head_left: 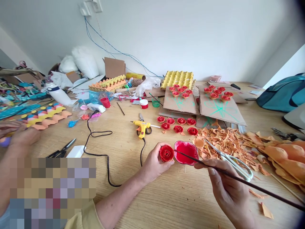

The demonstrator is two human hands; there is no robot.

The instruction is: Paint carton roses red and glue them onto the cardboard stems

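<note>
My left hand holds a red paper rose upright between thumb and fingers. In my right hand is a long dark paintbrush, its thin tip close to the rose's right edge; I cannot tell whether it touches. Just right of the rose, partly behind the brush, stands a small dish of red paint. Several finished-looking red roses lie in two rows beyond the dish. White-handled scissors rest beside my right hand, against orange egg-carton scraps.
A yellow glue gun with a black cord lies left of centre. Cardboard sheets bearing roses and green painted stems are at the back. Black scissors lie left. Another person's hands work on a painted egg-carton strip. Orange cartons sit right.
</note>
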